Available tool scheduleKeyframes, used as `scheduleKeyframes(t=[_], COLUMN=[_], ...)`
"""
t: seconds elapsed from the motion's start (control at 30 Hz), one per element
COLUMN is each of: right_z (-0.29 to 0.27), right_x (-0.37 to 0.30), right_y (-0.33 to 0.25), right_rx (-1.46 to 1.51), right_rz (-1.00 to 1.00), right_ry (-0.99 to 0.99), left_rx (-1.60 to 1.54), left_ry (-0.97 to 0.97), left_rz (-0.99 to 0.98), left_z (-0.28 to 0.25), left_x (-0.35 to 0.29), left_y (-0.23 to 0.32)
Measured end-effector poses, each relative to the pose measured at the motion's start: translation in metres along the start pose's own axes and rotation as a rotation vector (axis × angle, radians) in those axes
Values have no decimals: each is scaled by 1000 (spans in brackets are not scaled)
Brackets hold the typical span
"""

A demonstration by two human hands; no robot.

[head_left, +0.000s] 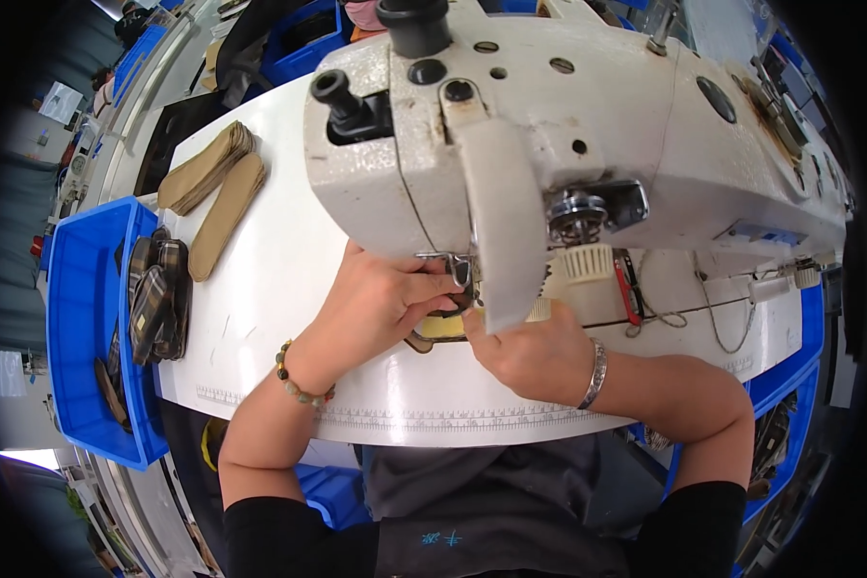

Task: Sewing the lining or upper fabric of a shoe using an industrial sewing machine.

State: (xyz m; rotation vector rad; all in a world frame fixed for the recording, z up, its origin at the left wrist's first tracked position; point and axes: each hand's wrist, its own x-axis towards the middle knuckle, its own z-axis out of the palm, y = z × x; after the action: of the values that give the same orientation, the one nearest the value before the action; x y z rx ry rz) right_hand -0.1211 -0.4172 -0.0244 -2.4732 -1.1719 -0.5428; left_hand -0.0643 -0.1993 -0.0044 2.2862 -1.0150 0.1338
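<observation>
A white sewing machine (588, 106) stands over the white table, and its needle area comes down between my hands. My left hand (390, 294) is at the presser foot (460, 268), its fingers drawn together on a dark part of the workpiece. My right hand (539, 354) is closed at the other side of the needle, its fingertips at the work's edge. Between them shows a small yellow workpiece (441, 328) with a brown edge; most of it is hidden by my hands and the machine, so its kind cannot be told.
Tan sole-shaped pieces (226, 197) lie stacked at the left of the table. Plaid fabric pieces (156, 299) hang over the rim of a blue bin (91, 328). Red-handled snips (630, 289) lie right of the needle. A printed ruler (433, 421) runs along the front edge.
</observation>
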Motion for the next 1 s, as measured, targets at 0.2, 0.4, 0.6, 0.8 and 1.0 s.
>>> scheduleKeyframes(t=[0.2, 0.4, 0.6, 0.8, 1.0], right_z=[9, 13, 17, 21, 13], right_x=[-2, 5, 5, -1, 4], right_y=[9, 16, 17, 20, 17], right_rx=[-4, -51, 70, -96, -3], right_rz=[7, 75, 137, 14, 79], right_ry=[1, -11, -48, -1, -70], left_rx=[6, 64, -197, -256, -120], left_ry=[-41, -15, -15, -68, -46], left_rz=[-132, -124, -165, -294, -172], left_z=[1, -1, -11, -15, -12], left_x=[4, 9, 21, 26, 26], left_y=[0, -8, -6, 1, -12])
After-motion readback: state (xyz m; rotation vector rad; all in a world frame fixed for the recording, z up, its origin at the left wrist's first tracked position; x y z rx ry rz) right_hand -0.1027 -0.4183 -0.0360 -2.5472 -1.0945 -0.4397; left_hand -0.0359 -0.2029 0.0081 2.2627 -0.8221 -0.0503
